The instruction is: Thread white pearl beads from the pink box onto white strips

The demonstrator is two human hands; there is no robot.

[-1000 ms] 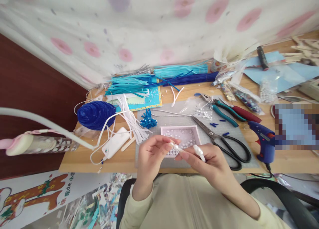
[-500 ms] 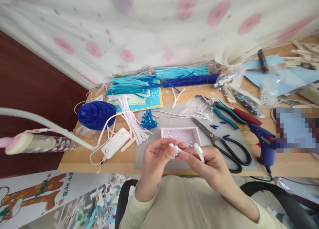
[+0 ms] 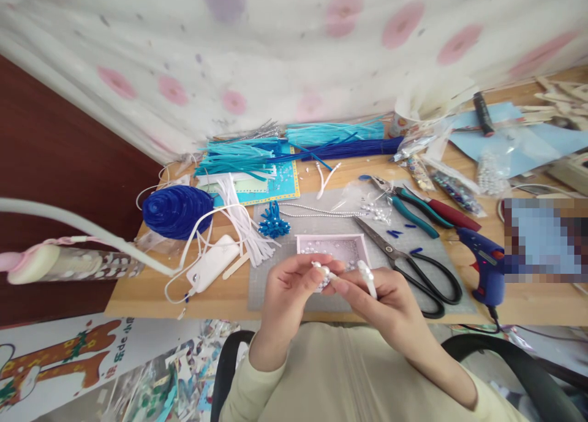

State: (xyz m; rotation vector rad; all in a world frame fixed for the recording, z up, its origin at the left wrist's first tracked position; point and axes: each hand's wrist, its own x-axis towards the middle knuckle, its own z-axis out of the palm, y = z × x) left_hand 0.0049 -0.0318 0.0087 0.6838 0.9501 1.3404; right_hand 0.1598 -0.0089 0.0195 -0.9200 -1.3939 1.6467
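My left hand and my right hand meet just in front of my chest, over the near edge of the grey mat. Left fingertips pinch white pearl beads. My right hand is closed round a white strand whose end meets the beads. Right behind the hands lies a small pink tray with several loose pearls in it.
Black scissors, teal pliers and a blue glue gun lie to the right. A blue flower ornament, a dark blue coil, a white power bank with cable and blue strip bundles lie left and behind.
My hands have drawn closer together and a little nearer to me. The left fingertips now close over the beads at the strand's end.
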